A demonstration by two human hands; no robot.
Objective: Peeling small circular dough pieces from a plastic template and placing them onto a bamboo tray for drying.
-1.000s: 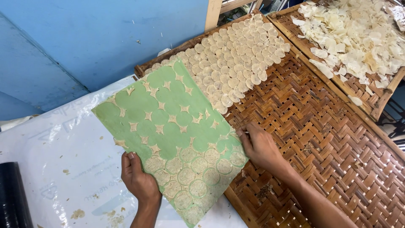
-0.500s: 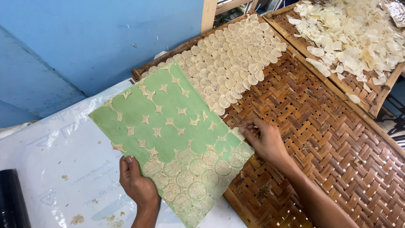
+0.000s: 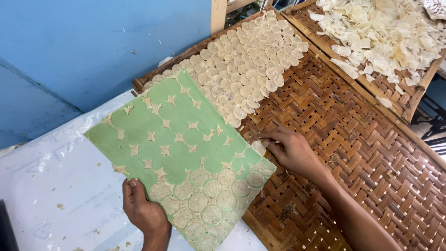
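Shift: green sheet [image 3: 181, 153] slid a little further onto the woven tray since the earlier frames, right hand drawn in to its edge, left hand holding the same near edge.
Woven bamboo tray [image 3: 353, 139]: largest surface, tilted across the desk, left part carrying rows of pale dough discs [image 3: 251, 65] laid touching, right part bare.
Second tray [image 3: 409, 100]: behind, heaped with loose dried chips [image 3: 381, 28], kept apart from the ordered rows.
Desk [image 3: 51, 186]: covered in clear plastic film with faint printing, crumbs scattered.
Green sheet: half on desk, half overlapping tray rim, upper part showing only star-shaped scraps, lower part with cut discs [image 3: 204, 204] in place; likely held flat for peeling.
Left hand [image 3: 144, 209]: gripping the sheet's near edge, thumb on top.
Right hand [image 3: 292, 151]: fingertips pinching a disc [image 3: 258, 147] at the sheet's right edge.
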